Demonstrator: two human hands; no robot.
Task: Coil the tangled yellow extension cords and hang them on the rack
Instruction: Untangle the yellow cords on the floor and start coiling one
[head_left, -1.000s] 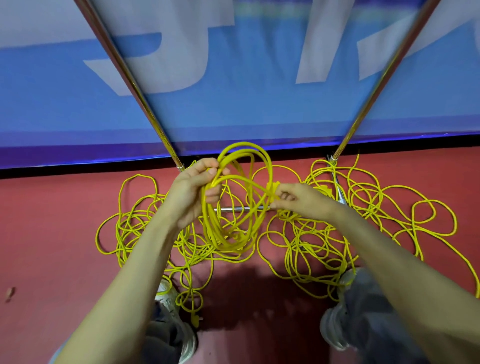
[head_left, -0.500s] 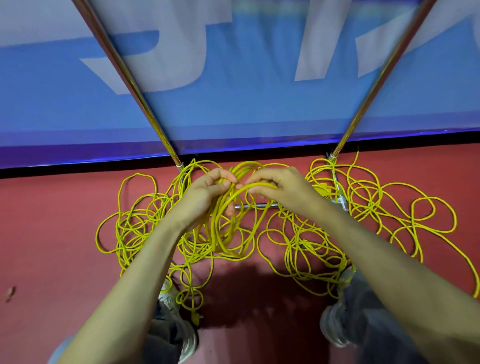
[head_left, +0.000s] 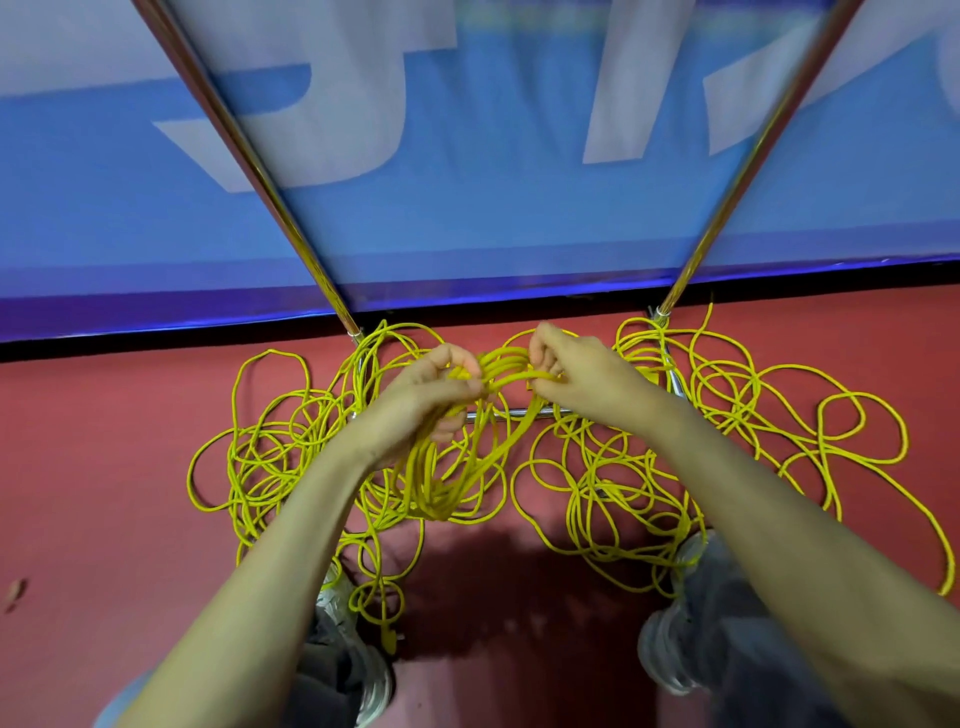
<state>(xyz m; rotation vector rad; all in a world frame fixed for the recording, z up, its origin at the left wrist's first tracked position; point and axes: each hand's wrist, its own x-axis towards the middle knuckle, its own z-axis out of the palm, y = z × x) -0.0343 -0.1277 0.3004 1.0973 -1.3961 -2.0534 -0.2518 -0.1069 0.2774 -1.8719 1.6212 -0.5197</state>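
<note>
Two hands meet atop the yellow cord coil (head_left: 441, 499): the left hand (head_left: 415, 405) curls round its loops, and the right hand (head_left: 587, 374) pinches a strand just beside. Its long axis hangs below both hands.

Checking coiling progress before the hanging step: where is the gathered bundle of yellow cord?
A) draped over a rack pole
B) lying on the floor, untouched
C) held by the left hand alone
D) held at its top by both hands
D: the left hand and the right hand both grip the top loops of the coiled bundle.
</note>
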